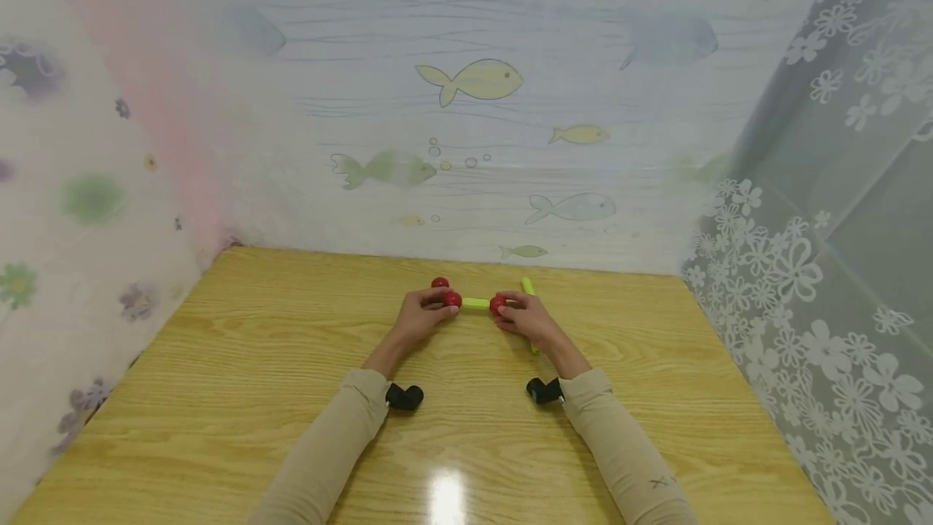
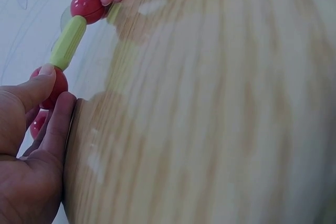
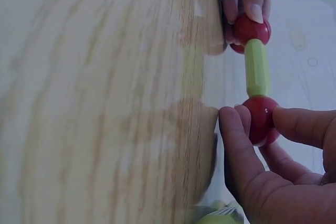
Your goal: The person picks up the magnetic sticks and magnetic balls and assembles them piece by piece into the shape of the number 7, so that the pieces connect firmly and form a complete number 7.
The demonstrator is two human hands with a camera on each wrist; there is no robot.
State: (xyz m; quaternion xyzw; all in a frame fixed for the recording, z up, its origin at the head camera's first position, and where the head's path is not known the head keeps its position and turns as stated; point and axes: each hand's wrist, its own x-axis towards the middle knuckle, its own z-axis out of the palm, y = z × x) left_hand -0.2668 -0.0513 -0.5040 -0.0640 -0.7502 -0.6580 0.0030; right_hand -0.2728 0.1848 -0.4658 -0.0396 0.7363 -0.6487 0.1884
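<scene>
A short yellow-green rod (image 1: 476,304) joins two red balls, held level between the hands. My left hand (image 1: 419,316) pinches the ball at the rod's left end (image 1: 453,300) between thumb and fingers. The ball at the right end (image 1: 498,305) is pinched by my right hand (image 1: 530,321). Another red ball (image 1: 440,283) shows just behind the left hand's fingers; in the left wrist view this ball (image 2: 38,123) is partly hidden by them. How it connects to the rest cannot be told.
A longer yellow-green piece (image 1: 528,287) lies on the wooden table (image 1: 466,428) behind and beneath the right hand, partly covered by it. Patterned curtains (image 1: 466,120) hang behind the table and at both sides. Dark wrist cameras sit at both cuffs.
</scene>
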